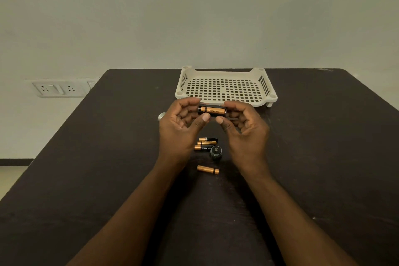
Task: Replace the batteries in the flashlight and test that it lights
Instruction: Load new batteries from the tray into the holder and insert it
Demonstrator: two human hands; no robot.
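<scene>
Your left hand [180, 124]: fingers pinch one end of the battery holder [212, 111].
Your right hand [243, 125]: fingers clamp its other end.
Holder: raised above the table [108, 136].
Loose batteries [206, 144]: below, beside a possible flashlight cap [216, 150].

Location: a plain indoor room, most likely a home or small office; which of the two cannot be told. Evidence: a bare, pale painted wall [194, 11] with no decoration; a white socket panel [57, 88] with switches, mounted low on that wall at left; a dark skirting strip [15, 161] above a light floor [9, 179]. A dark table [108, 157] stands against the wall. A white perforated plastic tray [225, 87], of household type, sits at its far edge.
</scene>
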